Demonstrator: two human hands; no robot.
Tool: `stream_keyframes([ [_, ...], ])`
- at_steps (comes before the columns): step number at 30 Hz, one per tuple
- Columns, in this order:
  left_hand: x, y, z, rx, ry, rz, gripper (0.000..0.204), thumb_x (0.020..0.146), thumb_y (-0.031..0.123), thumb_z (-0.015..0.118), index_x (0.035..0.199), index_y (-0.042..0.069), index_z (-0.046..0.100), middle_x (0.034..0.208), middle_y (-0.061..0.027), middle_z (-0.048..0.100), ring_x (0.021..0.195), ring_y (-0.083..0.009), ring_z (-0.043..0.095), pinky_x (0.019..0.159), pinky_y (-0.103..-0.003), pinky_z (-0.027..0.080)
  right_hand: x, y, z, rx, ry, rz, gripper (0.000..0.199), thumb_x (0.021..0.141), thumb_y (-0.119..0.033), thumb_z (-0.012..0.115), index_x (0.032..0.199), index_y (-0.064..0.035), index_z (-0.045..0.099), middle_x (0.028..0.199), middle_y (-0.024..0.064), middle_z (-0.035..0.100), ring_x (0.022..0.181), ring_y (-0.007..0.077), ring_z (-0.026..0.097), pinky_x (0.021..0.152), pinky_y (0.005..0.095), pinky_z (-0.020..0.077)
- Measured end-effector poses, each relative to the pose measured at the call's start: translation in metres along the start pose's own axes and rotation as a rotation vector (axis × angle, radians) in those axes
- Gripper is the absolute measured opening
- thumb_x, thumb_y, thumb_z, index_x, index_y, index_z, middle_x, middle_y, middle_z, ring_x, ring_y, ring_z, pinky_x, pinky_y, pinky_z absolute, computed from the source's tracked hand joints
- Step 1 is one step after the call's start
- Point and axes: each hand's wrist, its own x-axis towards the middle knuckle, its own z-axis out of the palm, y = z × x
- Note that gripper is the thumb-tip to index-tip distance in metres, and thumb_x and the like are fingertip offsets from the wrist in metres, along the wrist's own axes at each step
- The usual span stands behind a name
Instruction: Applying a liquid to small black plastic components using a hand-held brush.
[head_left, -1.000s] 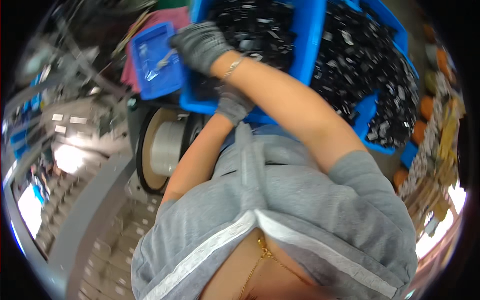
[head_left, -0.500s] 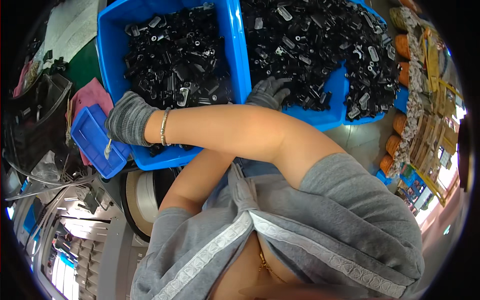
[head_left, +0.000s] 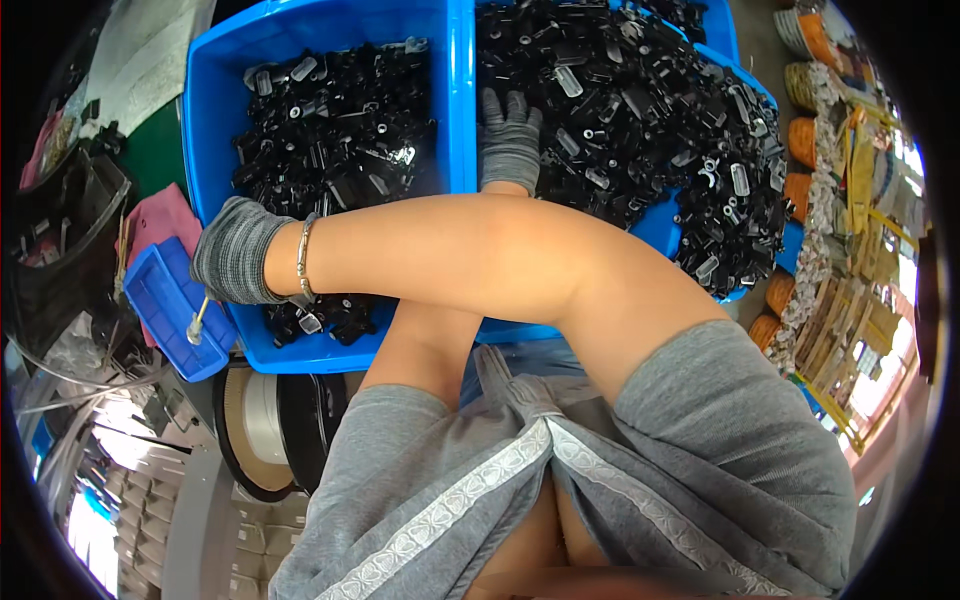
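Note:
My arms cross, the right forearm lying over the left. At the left, my right hand (head_left: 238, 250) in a grey knitted glove is closed, its fingers mostly hidden. A thin stick with a whitish, bulbous tip (head_left: 196, 330) comes out from under it, over a small blue tray (head_left: 150, 285). My left hand (head_left: 510, 140), gloved the same way, lies back up with fingers stretched and slightly apart. It is over the heap of small black plastic parts (head_left: 620, 110) in the right blue bin, beside that bin's left wall. I see nothing held in it.
A left blue bin (head_left: 215, 130) holds more black parts, some with clear pieces. A pink cloth (head_left: 160, 220) lies beside the small tray. Below the left bin stands a large spool (head_left: 262, 425). Cables and black bags are at the far left; baskets (head_left: 800, 140) line the right.
My left hand has moved farther into the right bin, its fingers straightening. My right hand has shifted slightly left and down. The whole view has shifted somewhat.

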Motion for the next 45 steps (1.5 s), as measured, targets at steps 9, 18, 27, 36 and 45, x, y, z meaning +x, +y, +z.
stream_keyframes([
  [9,-0.020,-0.009,-0.025,-0.123,0.036,0.103,0.043,0.094,0.023,0.045,0.136,0.022,0.049,0.151,-0.0081,0.033,0.140,-0.0355,0.026,0.109,-0.061,0.025,-0.005,0.012,-0.001,-0.029,-0.001,0.023,0.012,0.079,-0.020,0.066,0.084,-0.0122,0.074,0.077,0.0094,0.070,0.071,0.0282,0.068,0.055,0.0440,0.0494],
  [18,-0.178,-0.015,-0.041,-0.975,0.083,0.167,0.046,0.093,0.031,0.046,0.137,0.015,0.049,0.149,-0.0110,0.036,0.138,-0.0345,0.032,0.109,-0.055,0.029,0.004,0.006,-0.013,0.002,-0.061,0.172,0.026,0.089,-0.034,0.059,0.099,-0.0117,0.070,0.091,0.0126,0.069,0.085,0.0315,0.067,0.074,0.0439,0.0530],
  [27,-0.323,-0.145,-0.076,-1.446,0.143,-0.190,0.027,0.071,0.004,0.075,0.089,0.010,0.056,0.098,-0.0115,0.064,0.078,-0.0197,0.062,0.068,-0.033,0.052,0.009,-0.008,0.019,0.023,0.113,0.061,0.038,0.092,-0.039,0.057,0.106,-0.0052,0.068,0.098,0.0168,0.068,0.093,0.0324,0.065,0.086,0.0395,0.0496],
  [36,-0.381,-0.204,-0.110,-2.501,0.410,-0.263,0.033,0.079,0.003,0.066,0.109,0.015,0.060,0.112,-0.0023,0.065,0.093,-0.0215,0.063,0.068,-0.032,0.056,0.012,-0.033,0.029,0.257,0.189,0.469,0.037,0.094,-0.038,0.056,0.107,-0.0060,0.069,0.097,0.0153,0.069,0.093,0.0297,0.065,0.087,0.0376,0.0492],
  [45,-0.367,-0.241,-0.096,-2.870,0.223,-0.266,0.026,0.076,0.019,0.068,0.101,0.012,0.068,0.111,-0.0068,0.067,0.097,-0.0233,0.063,0.069,-0.044,0.049,0.000,-0.060,0.044,0.153,0.318,0.536,0.042,0.094,-0.042,0.055,0.117,-0.0078,0.064,0.103,0.0162,0.068,0.098,0.0316,0.065,0.089,0.0397,0.0497],
])
